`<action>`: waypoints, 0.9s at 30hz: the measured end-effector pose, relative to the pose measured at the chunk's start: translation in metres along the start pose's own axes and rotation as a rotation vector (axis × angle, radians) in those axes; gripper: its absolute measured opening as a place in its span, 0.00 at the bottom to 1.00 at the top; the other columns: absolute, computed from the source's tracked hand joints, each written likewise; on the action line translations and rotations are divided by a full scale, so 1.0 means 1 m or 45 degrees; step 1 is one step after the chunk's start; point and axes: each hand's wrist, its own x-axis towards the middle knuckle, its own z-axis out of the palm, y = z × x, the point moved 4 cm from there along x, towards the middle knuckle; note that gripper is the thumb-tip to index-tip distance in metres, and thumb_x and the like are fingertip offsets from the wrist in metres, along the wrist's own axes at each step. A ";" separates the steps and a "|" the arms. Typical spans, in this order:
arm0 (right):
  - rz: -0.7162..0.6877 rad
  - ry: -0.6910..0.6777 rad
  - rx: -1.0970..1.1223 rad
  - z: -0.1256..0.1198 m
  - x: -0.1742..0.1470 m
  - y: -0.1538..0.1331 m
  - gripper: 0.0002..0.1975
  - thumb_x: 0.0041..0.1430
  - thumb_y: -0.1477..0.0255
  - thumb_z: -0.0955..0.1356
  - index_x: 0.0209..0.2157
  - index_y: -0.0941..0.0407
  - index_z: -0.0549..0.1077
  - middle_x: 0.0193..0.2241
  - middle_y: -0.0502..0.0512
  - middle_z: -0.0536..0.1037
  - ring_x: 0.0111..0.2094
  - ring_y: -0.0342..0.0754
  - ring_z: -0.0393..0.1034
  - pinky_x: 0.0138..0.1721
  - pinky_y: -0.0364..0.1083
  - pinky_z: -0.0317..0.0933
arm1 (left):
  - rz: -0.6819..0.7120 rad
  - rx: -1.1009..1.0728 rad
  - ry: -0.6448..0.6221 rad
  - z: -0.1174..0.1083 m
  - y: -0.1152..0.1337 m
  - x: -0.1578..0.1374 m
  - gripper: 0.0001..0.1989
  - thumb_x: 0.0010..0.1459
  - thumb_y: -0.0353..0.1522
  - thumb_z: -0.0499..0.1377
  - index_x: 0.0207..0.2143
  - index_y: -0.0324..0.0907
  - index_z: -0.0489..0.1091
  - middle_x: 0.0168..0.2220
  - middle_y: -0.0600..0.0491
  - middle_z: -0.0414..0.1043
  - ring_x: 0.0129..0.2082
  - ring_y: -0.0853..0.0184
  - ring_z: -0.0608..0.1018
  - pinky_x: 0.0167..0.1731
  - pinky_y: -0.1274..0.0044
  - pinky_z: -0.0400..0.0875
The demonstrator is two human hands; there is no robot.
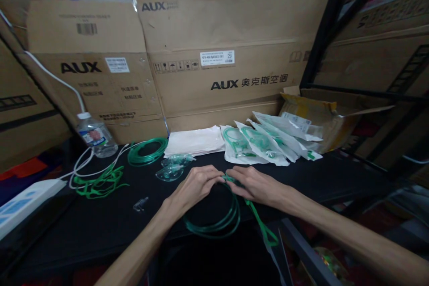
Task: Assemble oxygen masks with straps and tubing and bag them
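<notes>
Green tubing (pixel 214 233) hung in loops near the table's (pixel 100 223) front edge, below both hands. Left hand (pixel 200 180) closed, fingertips pinching a small greenish piece (pixel 229 178); right hand (pixel 251 182) curled over it too, exact grip hidden. Green strap (pixel 258 218) dangled beneath the right. Judged partway: masks (pixel 170 172), connectors (pixel 140 204), second coil (pixel 142 160) and tangled straps (pixel 100 183) already lay apart, leftward. Left to do, apparently: the piece in hand. Packets (pixel 246 146) beyond looked unopened.
</notes>
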 end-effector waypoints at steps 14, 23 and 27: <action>0.365 -0.211 0.468 0.003 0.023 0.014 0.19 0.68 0.61 0.60 0.34 0.58 0.73 0.27 0.56 0.83 0.16 0.40 0.67 0.17 0.38 0.57 | -0.104 0.170 0.011 -0.004 -0.004 0.004 0.12 0.71 0.34 0.56 0.47 0.42 0.80 0.43 0.49 0.83 0.41 0.64 0.83 0.44 0.74 0.77; 0.390 0.035 0.249 -0.018 0.008 0.010 0.12 0.62 0.65 0.68 0.28 0.57 0.75 0.23 0.51 0.80 0.23 0.44 0.68 0.25 0.41 0.57 | -0.601 0.495 -0.059 -0.068 0.008 -0.033 0.23 0.63 0.49 0.62 0.45 0.39 0.81 0.45 0.41 0.83 0.46 0.47 0.83 0.48 0.59 0.74; 0.481 0.041 0.145 -0.014 -0.004 0.009 0.08 0.62 0.67 0.68 0.30 0.55 0.71 0.17 0.47 0.74 0.16 0.43 0.65 0.21 0.41 0.55 | -1.078 0.629 -0.209 -0.064 0.014 -0.068 0.26 0.60 0.52 0.61 0.46 0.39 0.77 0.38 0.44 0.83 0.36 0.49 0.85 0.33 0.67 0.74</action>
